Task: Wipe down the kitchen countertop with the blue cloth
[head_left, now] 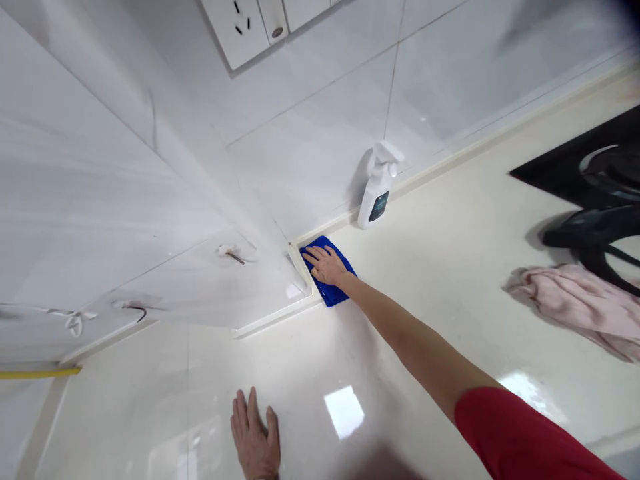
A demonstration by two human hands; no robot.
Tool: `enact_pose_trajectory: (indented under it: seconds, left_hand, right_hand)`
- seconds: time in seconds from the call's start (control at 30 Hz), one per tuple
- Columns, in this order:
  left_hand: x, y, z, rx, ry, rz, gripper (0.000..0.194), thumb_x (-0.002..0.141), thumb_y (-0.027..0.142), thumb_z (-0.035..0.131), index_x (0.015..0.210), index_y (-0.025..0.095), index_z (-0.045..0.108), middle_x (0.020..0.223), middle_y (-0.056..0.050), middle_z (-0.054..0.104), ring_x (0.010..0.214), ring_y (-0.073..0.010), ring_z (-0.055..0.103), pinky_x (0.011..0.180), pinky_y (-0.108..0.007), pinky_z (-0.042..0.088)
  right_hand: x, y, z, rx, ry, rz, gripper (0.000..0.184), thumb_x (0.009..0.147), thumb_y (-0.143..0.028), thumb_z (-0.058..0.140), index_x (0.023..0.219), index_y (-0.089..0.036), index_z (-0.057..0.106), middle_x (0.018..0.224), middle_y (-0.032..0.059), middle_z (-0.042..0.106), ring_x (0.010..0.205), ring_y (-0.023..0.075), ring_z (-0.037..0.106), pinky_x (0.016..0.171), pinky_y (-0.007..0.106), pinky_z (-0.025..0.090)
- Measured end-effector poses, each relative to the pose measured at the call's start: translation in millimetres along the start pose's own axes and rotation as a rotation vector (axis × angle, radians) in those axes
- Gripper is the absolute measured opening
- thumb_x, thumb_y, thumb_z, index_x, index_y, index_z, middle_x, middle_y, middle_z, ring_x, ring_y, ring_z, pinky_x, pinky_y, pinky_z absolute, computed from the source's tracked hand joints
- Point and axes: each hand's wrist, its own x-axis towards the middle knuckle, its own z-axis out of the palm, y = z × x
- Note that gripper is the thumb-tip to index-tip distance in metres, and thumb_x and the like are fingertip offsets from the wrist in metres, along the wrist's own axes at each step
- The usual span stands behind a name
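My right hand [327,265] lies flat with spread fingers on a folded blue cloth [336,294], pressing it to the counter in the corner against the low raised edge. The arm, in a red sleeve, reaches in from the lower right. Near the bottom of the view, my left hand [256,437] rests palm down on the glossy cream countertop [425,280], fingers extended and holding nothing. A white spray bottle [374,193] with a dark label stands against the wall, just beyond the cloth and to its right.
A pink cloth [580,303] lies crumpled on the right, beside a black object [590,227] and a black stove top [555,163]. Wall sockets [245,27] are at the top. Bare wires [234,255] poke from the left wall; a yellow pipe [40,374] is at far left.
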Motion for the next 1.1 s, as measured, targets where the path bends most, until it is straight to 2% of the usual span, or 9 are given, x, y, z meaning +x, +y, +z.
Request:
enact_pose_trajectory:
  seconds: [0.17, 0.37, 0.73, 1.1]
  left_hand:
    - [0, -1, -0.6, -0.018, -0.019, -0.017, 0.057, 0.093, 0.041, 0.042, 0.146, 0.020, 0.041, 0.160, -0.016, 0.032, 0.151, -0.0299, 0.021, 0.120, -0.058, 0.027]
    - [0, -1, -1.1, -0.015, -0.016, -0.013, 0.057, 0.094, 0.040, 0.042, 0.147, 0.020, 0.041, 0.160, -0.016, 0.032, 0.151, -0.0292, 0.021, 0.120, -0.057, 0.027]
    - [-2, -4, 0.8, -0.023, -0.006, -0.013, 0.057, 0.093, 0.039, 0.043, 0.147, 0.019, 0.041, 0.160, -0.015, 0.032, 0.151, -0.0301, 0.022, 0.121, -0.057, 0.026]
    - [-2, -2, -0.1, -0.024, -0.001, -0.010, 0.056, 0.093, 0.038, 0.043, 0.147, 0.020, 0.041, 0.160, -0.016, 0.032, 0.151, -0.0299, 0.022, 0.120, -0.058, 0.028]
  right_hand:
    - [12, 0, -3, -0.020, 0.014, 0.025, 0.053, 0.092, -0.026, 0.039, 0.145, -0.021, 0.046, 0.153, 0.0065, 0.041, 0.135, 0.0281, 0.035, 0.112, 0.046, 0.021]
    - [24, -4, -8, -0.049, -0.030, 0.064, 0.051, 0.091, -0.025, 0.041, 0.141, -0.022, 0.048, 0.150, 0.0093, 0.043, 0.128, 0.0315, 0.038, 0.103, 0.047, 0.029]
    - [30, -10, -9, -0.093, -0.054, 0.165, 0.050, 0.089, -0.027, 0.042, 0.138, -0.019, 0.052, 0.135, 0.0167, 0.052, 0.117, 0.0343, 0.042, 0.100, 0.049, 0.031]
    - [7, 22, -11, -0.120, 0.024, 0.257, 0.053, 0.095, -0.030, 0.041, 0.147, -0.021, 0.042, 0.147, 0.0143, 0.043, 0.125, 0.0342, 0.036, 0.104, 0.050, 0.027]
